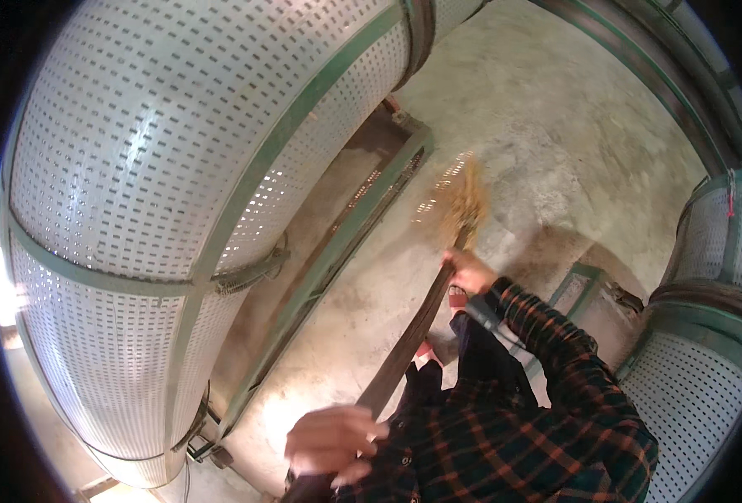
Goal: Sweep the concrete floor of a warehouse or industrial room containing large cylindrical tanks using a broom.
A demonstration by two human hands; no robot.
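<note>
Wrapping the right hand (471,272) around the broom (425,314), low on the stick, with fingers (449,256) bent closed, maybe to steer the straw end. Bending the left hand (325,440) over the broom's top end, maybe to keep it steady; too blurry to tell gripping from just resting. Showing fuzzy straw bristles (470,197) at the broom's far end, over the gray floor (547,184), without telling whether touching it. Standing in red sandals (457,296) just right of the broom, likely for good balance. Seeing a long green beam (377,194) left of the broom, then a big drum full of holes (136,168), and another holey drum (689,402) well to the broom's right.
</note>
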